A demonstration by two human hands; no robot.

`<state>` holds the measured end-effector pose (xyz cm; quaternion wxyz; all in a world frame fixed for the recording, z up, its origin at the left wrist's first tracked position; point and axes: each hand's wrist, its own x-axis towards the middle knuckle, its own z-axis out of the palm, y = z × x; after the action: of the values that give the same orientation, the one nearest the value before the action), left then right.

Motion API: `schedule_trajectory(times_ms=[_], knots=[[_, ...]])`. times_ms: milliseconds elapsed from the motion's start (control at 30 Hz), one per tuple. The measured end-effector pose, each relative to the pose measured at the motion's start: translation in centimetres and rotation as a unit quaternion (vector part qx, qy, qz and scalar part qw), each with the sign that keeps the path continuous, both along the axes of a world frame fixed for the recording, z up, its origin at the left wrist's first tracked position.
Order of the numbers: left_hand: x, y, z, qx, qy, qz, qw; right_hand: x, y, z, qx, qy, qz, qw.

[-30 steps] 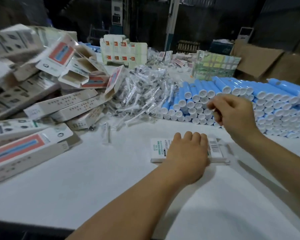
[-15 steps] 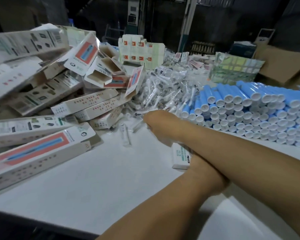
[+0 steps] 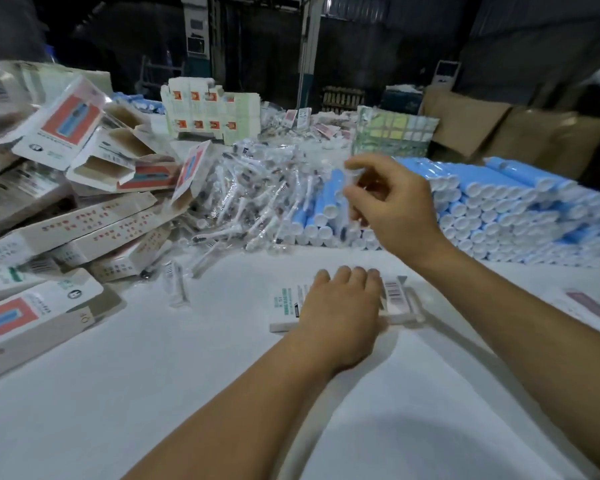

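As seen from the head camera, shows a white table (image 3: 146, 382) with both hands at work.

Near centre: left hand (image 3: 340, 313), palm down, fingers straight and close together, resting on a small flat white box (image 3: 286, 308) and covering its middle, gripping nothing. Box flat on the table, long side across the view, with green print at its left end and a barcode label (image 3: 392, 292) at its right end.

Beyond and above: right hand (image 3: 394, 206), raised clear of the table, thumb and fingers curled, pinching a clear packet (image 3: 354, 220). Packet blurred, roughly upright, contents not legible. Hands well apart, right higher than left.

Behind the right hand: blue tubes (image 3: 506, 209) with white caps, stacked in rows, caps facing the camera.

Left of the tubes and touching them: heap of wrapped brush heads (image 3: 257, 202). One loose packet (image 3: 175, 282) alone on the table, near the heap's front edge.

Far left: tumbled pile of long white cartons (image 3: 84, 226), several open-ended, some printed red and blue.

At the back: upright block of flat-folded cartons (image 3: 210, 110), and to its right a bundle of green and yellow sheets (image 3: 394, 133).
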<state>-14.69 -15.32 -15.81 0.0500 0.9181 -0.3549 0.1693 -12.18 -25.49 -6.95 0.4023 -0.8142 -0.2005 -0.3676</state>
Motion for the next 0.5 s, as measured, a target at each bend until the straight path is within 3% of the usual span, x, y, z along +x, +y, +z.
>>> schedule_trajectory(times_ms=[67,133,233,333,500], knots=[[0.1,-0.1,0.0,-0.009,-0.002,0.001,1.0,-1.6,-4.1,-1.1,0.174,0.017,-0.043,0.984],[0.1,-0.2,-0.3,-0.018,-0.023,0.006,1.0,-3.1,-7.5,-3.1,0.33,0.042,-0.094,0.938],[0.5,-0.3,-0.4,-0.035,-0.023,0.014,0.999,-4.5,-10.1,-6.8,0.456,0.098,-0.141,0.873],[0.7,0.0,-0.2,-0.037,-0.021,0.027,0.999,-4.5,-10.2,-8.6,0.518,0.133,-0.145,0.833],[0.8,-0.1,-0.3,-0.042,-0.027,0.045,0.998,-4.2,-8.4,-9.1,0.485,0.162,-0.149,0.846]])
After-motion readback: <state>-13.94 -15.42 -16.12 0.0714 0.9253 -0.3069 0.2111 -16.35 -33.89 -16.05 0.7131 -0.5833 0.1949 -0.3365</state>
